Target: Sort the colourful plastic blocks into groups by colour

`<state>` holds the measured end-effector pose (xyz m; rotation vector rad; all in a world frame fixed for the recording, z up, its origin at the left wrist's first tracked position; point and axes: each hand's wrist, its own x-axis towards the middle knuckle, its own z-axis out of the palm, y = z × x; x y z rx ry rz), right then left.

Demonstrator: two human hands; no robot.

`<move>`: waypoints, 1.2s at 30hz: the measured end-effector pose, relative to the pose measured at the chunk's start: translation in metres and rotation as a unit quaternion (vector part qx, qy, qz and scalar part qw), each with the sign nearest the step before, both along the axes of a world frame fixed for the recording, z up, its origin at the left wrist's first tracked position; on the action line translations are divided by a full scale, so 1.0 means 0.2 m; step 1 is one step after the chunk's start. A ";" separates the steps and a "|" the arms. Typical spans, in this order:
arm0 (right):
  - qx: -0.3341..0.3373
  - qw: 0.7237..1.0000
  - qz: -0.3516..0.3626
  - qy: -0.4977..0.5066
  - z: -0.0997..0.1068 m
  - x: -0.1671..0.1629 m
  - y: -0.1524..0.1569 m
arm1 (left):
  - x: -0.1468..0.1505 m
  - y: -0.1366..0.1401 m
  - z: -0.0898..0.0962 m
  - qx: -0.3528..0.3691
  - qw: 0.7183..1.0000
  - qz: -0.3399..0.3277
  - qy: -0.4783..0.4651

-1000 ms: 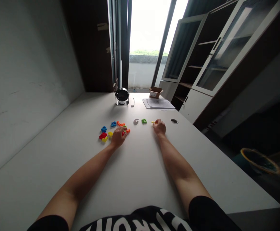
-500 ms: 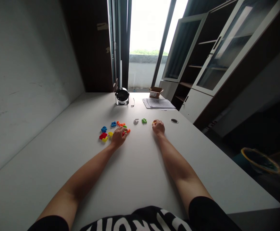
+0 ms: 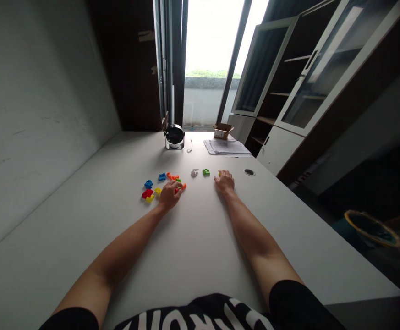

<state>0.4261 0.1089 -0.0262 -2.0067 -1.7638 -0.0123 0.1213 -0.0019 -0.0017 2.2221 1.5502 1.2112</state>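
Note:
At the right end of a short row of small plastic toy blocks, my right hand (image 3: 225,181) is closed around a yellow toy block (image 3: 219,173), mostly covered by the fingers. Left of it lie a green toy block (image 3: 205,172) and a white toy block (image 3: 194,173). My left hand (image 3: 171,195) rests at the edge of a loose group, its fingers curled over a red toy block (image 3: 177,189) that is largely hidden. An orange toy block (image 3: 183,186) pokes out beside its fingertips. Blue blocks (image 3: 148,184), another red block (image 3: 147,194) and yellow blocks (image 3: 150,199) lie farther left.
On the white table (image 3: 193,252), a round black device on a silver stand (image 3: 174,137) is at the back, with a small strap (image 3: 189,149) beside it. Papers (image 3: 227,147) and an open cardboard box (image 3: 222,131) stand back right. A cable hole (image 3: 249,172) is near the right edge.
My right hand has shifted slightly left and away from me, with more of its fingers showing over the yellow toy block. My left hand has barely moved.

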 end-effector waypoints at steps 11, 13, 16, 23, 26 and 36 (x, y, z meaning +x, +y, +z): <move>-0.015 0.998 0.067 0.001 -0.02 0.01 0.03 | 0.00 0.00 0.00 -0.004 1.000 -0.001 0.029; -0.021 0.997 0.068 0.003 -0.01 0.01 0.02 | 0.00 0.00 0.00 -0.006 0.999 -0.005 0.052; -0.026 0.998 0.058 0.011 0.00 0.00 0.02 | 0.00 -0.01 -0.01 -0.006 0.997 -0.009 0.082; -0.030 0.998 0.047 0.021 0.00 0.03 0.03 | 0.00 -0.01 0.00 -0.007 0.993 -0.021 0.112; -0.029 0.998 0.049 0.026 -0.01 0.04 0.04 | 0.00 -0.01 0.00 -0.009 0.994 -0.020 0.106; 0.007 0.998 0.006 0.054 -0.04 0.07 0.06 | -0.02 0.01 -0.01 -0.010 0.997 -0.018 0.073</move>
